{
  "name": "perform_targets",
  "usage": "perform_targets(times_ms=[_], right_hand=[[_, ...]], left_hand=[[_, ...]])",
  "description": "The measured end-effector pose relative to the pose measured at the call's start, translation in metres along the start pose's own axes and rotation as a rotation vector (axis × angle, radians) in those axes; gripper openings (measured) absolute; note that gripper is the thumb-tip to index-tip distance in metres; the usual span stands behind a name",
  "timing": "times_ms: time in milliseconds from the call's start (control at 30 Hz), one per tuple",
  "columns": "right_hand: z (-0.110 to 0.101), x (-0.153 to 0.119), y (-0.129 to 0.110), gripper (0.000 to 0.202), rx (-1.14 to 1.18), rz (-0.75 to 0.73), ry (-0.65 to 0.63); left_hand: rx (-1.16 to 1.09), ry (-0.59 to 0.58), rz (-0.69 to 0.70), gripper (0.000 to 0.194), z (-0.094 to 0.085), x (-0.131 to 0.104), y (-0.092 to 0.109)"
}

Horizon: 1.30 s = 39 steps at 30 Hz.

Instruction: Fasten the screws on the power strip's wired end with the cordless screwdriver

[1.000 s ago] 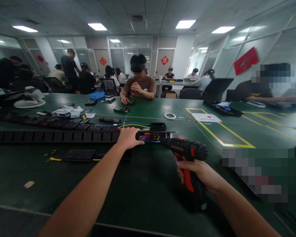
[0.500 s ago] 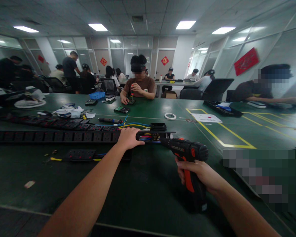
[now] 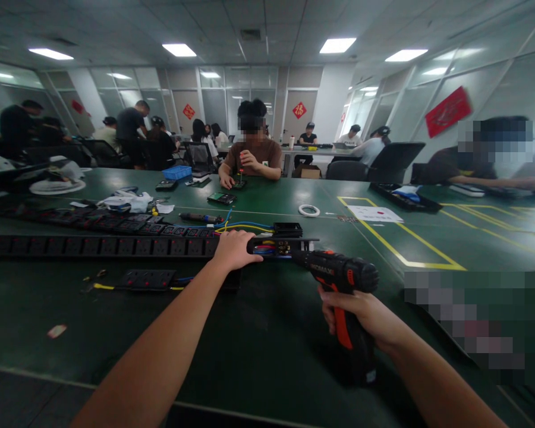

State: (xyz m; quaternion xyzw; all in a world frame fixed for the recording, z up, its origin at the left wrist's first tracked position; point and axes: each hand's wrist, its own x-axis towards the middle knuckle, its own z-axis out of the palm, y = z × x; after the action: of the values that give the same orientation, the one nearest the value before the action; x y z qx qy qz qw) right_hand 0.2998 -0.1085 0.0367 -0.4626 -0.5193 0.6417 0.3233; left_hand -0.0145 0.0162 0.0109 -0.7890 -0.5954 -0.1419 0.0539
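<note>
A long black power strip [image 3: 136, 245] with a row of sockets runs in from the left. My left hand [image 3: 235, 249] is closed around it near its right end, thumb toward me. Just right of the thumb, coloured wires and brass terminals [image 3: 283, 247] show in the strip's open end section. My right hand [image 3: 354, 309] grips a black and orange cordless drill [image 3: 341, 270] by its handle. The drill's nose points left at that end section; whether its tip touches anything I cannot tell.
Nearer me lies a short socket block [image 3: 148, 278] with wires. Beyond the strip are more socket strips [image 3: 129, 224], a dark pen-shaped tool [image 3: 200, 218], a black box-like part [image 3: 288, 228] and a white ring [image 3: 309, 210]. A co-worker [image 3: 254, 157] sits opposite, holding a red-handled screwdriver.
Hands, drill and power strip hold nearly the same position. The whole view has shifted very slightly.
</note>
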Motion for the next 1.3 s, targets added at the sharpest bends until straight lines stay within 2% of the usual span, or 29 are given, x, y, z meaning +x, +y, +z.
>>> perform_targets(times_ms=[233,467,833,1300], right_hand=[[0.0012,-0.0009,0.0,0.038,0.006,0.001,-0.002],[0.0007,-0.0005,-0.0024,0.052,-0.04,0.016,0.001],[-0.0024,-0.0006,0.0026,0.049,0.031,-0.021,-0.121],[-0.0045,0.0001,0.001,0.046,-0.084,0.021,-0.004]], left_hand=[[0.014,0.0,-0.001,0.077,0.001,-0.0001,-0.0011],[0.014,0.007,-0.002,0.076,0.0023,0.0003,-0.0011],[0.015,0.009,0.001,0.076,0.004,0.0008,-0.0017],[0.014,0.018,0.003,0.077,0.0039,0.0001,-0.002]])
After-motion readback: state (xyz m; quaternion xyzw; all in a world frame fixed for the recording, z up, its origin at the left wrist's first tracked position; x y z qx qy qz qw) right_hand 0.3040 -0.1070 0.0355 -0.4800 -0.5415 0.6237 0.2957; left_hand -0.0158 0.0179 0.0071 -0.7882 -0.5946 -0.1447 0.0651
